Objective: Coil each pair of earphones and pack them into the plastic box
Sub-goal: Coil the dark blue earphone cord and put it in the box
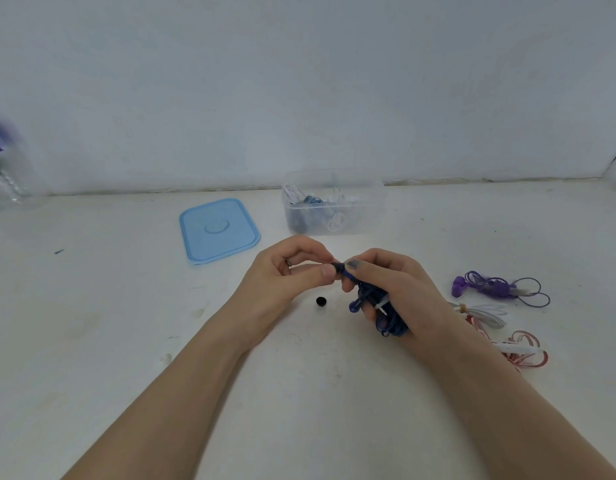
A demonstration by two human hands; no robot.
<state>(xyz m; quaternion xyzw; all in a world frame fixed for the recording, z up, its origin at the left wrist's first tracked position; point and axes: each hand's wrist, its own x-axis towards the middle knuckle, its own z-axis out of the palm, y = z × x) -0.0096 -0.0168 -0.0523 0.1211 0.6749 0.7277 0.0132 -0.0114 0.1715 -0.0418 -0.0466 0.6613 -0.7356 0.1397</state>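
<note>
My right hand (pixel 400 289) is shut on a bundle of dark blue earphones (pixel 382 313), with cable loops hanging below the palm. My left hand (pixel 285 278) pinches one blue earbud tip at the top of that bundle. A small black ear tip (pixel 321 301) lies loose on the table between my hands. The clear plastic box (pixel 334 206) stands behind my hands, holding several coiled white and blue earphones. To the right lie purple earphones (pixel 490 287), white earphones (pixel 486 315) and red-and-white earphones (pixel 521 351).
The box's light blue lid (pixel 218 230) lies flat, left of the box. A crumpled clear plastic bottle (pixel 5 174) stands at the far left by the wall. The white wall (pixel 299 81) closes off the back of the table.
</note>
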